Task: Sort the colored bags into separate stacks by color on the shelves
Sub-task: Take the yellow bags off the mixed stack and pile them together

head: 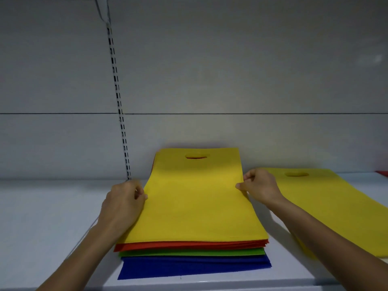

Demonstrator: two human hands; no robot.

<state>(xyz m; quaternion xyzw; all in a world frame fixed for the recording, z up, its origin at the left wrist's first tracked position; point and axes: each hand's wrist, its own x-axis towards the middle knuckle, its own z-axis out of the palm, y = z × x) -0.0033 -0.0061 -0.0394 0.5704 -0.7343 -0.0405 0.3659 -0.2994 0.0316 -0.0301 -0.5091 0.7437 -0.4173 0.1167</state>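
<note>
Yellow bag [195, 198] on top of a mixed stack, centre of the white shelf [42, 217]. Its far end lies close to the grey back panel [231, 80], and red shows through its handle slot.

Under it, by the near edges: red bags [189, 245], then a green layer [193, 252], then blue bags [195, 267] at the bottom, which reach nearest.

Left hand [121, 204] at the bag's left edge, fingers [139, 195] curled and pinching that edge. Right hand [260, 185] at the right edge, thumb and fingers pinching it likewise. The bag's sides curve in between the two grips.

Second yellow bag [327, 206] lies flat to the right of the stack, apart from it and partly behind the right forearm. A small red corner [383, 173] shows at the far right border; I cannot tell what it is.

Slotted metal upright [119, 114] runs up the back panel, left of the stack.
</note>
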